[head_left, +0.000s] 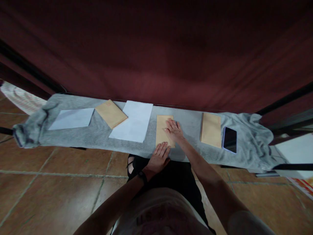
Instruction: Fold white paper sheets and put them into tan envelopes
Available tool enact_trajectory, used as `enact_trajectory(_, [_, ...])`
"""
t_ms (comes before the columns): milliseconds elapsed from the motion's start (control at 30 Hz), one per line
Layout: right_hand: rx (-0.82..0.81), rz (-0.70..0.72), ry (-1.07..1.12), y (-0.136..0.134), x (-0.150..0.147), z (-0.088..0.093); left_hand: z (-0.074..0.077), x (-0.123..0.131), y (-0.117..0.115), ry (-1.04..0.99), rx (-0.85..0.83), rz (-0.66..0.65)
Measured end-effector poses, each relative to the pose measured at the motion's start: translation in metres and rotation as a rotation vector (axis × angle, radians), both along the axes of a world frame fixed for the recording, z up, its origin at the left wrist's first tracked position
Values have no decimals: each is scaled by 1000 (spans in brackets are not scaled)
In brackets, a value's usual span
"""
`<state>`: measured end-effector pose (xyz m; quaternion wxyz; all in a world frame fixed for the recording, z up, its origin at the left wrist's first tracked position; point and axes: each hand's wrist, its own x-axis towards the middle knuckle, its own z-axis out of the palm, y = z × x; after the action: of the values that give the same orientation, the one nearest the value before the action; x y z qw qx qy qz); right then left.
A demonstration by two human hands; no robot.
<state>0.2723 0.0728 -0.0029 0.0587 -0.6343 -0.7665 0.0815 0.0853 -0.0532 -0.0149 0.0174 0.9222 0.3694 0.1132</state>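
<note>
A brown paper envelope (161, 128) lies flat on the grey cloth in front of me. My right hand (174, 130) rests on its right side with fingers spread. Across the near edge of the envelope lies my left hand (159, 157), its fingers stretched out and pointing away from me. Just left of the envelope are white paper sheets (135, 122), slightly fanned at one edge. A second brown envelope (111, 113), set at an angle, overlaps the left part of those sheets. To the right sits a neat stack of brown envelopes (211, 130).
A grey cloth (188, 125) covers the narrow table, bunched at both ends. Another white sheet (72, 118) lies at the far left. A phone (230, 139) in a purple case lies right of the stack. Behind the table hangs a dark red curtain (156, 65). Tiled floor (68, 186) shows below.
</note>
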Motion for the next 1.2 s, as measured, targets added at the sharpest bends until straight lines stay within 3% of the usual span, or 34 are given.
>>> enact_trajectory(200, [16,-93,-13,21,-1,-5,-1,-1,1,-3,-10,-6])
enact_trajectory(533, [23,-111,-4,32,0,0,2,0,0,-5,-8,1])
enact_trajectory(867, [19,35,-18,8,-2,0,-5,-1,1,-41,34,1])
enact_trajectory(1200, [87,147,18,-30,-10,-2,-4,-1,1,-33,32,8])
